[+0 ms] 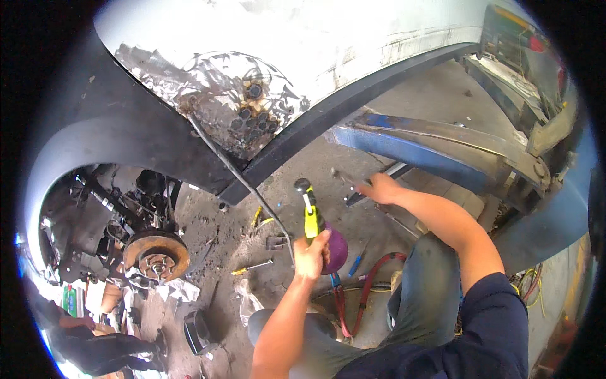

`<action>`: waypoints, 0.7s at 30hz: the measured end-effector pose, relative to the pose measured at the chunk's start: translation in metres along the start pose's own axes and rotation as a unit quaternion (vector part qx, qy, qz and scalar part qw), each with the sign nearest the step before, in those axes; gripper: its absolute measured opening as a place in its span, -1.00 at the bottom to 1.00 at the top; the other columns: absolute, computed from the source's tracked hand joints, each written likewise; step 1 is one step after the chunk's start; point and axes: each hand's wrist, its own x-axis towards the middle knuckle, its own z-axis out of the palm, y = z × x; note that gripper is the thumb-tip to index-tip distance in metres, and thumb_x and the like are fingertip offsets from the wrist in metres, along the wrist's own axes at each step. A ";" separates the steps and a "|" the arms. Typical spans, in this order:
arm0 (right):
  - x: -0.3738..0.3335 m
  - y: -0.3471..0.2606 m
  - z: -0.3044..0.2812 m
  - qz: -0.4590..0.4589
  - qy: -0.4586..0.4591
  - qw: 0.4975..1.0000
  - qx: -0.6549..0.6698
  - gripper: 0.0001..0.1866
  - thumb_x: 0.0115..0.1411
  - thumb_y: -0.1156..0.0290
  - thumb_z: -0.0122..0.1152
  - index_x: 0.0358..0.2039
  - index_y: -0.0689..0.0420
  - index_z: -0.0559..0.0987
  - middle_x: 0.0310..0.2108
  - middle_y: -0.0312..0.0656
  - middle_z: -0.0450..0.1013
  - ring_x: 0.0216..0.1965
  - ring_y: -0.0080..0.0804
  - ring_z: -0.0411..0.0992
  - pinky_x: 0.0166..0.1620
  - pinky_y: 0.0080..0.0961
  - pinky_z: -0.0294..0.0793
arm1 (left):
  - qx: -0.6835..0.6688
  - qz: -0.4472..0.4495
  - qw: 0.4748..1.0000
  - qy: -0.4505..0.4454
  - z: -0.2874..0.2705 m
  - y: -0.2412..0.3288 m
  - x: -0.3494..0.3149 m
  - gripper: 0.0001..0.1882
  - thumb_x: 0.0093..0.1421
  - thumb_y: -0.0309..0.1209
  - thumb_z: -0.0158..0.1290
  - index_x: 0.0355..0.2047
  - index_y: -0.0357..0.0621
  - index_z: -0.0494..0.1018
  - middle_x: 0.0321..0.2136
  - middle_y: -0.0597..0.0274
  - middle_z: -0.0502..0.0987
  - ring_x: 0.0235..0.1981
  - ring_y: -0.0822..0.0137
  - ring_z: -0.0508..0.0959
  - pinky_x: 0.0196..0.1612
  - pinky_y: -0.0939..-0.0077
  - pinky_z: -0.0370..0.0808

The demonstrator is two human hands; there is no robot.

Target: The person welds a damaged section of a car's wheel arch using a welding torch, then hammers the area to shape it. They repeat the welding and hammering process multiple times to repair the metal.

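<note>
My left hand (312, 256) is closed around the lower end of a yellow-green handled tool (311, 221), whose rounded dark head (303, 185) points up. Just behind that hand shows a round purple thing (337, 247). A long metal bar (238, 175) runs from the scorched, scraped corner of the white car panel (265, 82) down to beside my left hand; whether the hand touches it I cannot tell. To the right, my right hand (380, 188) is closed on a hammer (343, 176), its head blurred, held over the floor near a blue lift arm.
At left, a brake disc (156, 256) sits exposed in the wheel arch. A blue lift arm (416, 150) crosses at right. Screwdrivers (252, 267), a red hose (367, 287) and a black box-like part (197, 331) lie on the floor. Another person's legs (104, 350) are at lower left.
</note>
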 end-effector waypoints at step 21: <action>-0.097 0.240 0.221 0.092 0.006 0.995 0.029 -0.55 0.12 0.28 0.23 0.02 0.14 0.47 -0.09 0.13 0.48 -0.05 0.16 0.43 0.00 -0.06 0.43 | 0.365 -0.158 0.909 0.127 0.003 -0.242 0.176 -0.57 0.01 -0.12 0.27 -0.35 -0.29 0.53 -0.47 0.13 0.58 -0.48 0.27 0.52 -0.37 0.32 0.43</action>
